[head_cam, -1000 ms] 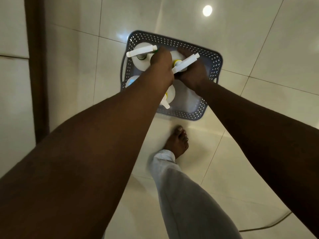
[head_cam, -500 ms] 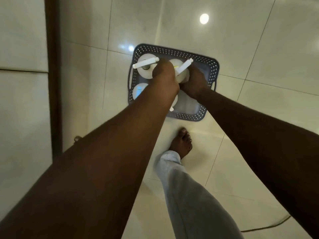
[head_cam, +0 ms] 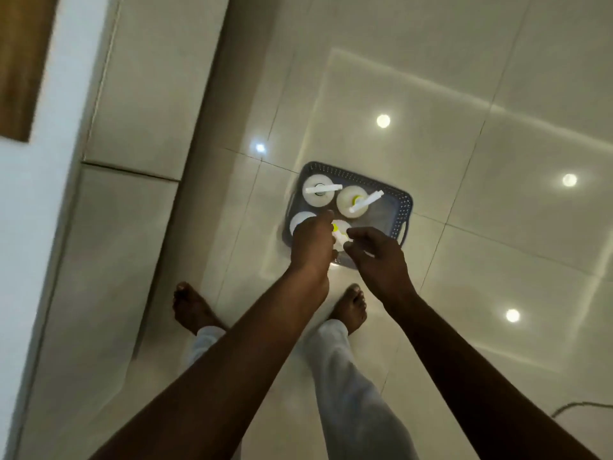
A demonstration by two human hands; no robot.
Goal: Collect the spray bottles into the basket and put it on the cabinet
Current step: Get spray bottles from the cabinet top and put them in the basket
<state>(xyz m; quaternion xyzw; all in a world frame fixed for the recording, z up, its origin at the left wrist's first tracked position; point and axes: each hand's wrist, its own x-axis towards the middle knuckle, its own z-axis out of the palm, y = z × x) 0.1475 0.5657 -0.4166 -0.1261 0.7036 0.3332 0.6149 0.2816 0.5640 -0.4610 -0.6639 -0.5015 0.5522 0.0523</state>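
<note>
White bottles [head_cam: 352, 200] upright in basket [head_cam: 403, 207], L hand [head_cam: 311, 240] & R hand [head_cam: 378, 250] loosely open, empty

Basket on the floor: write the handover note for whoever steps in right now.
Left hand: above the basket, fingers loosely curled, holding nothing clearly.
Right hand: open, empty, beside it.
Grey perforated plastic basket: on the tiled floor, four white spray bottles standing inside.
Done: bottles seem collected.
Left: grip the basket, lift it, set it on the cabinet, which isn't clearly in view.
</note>
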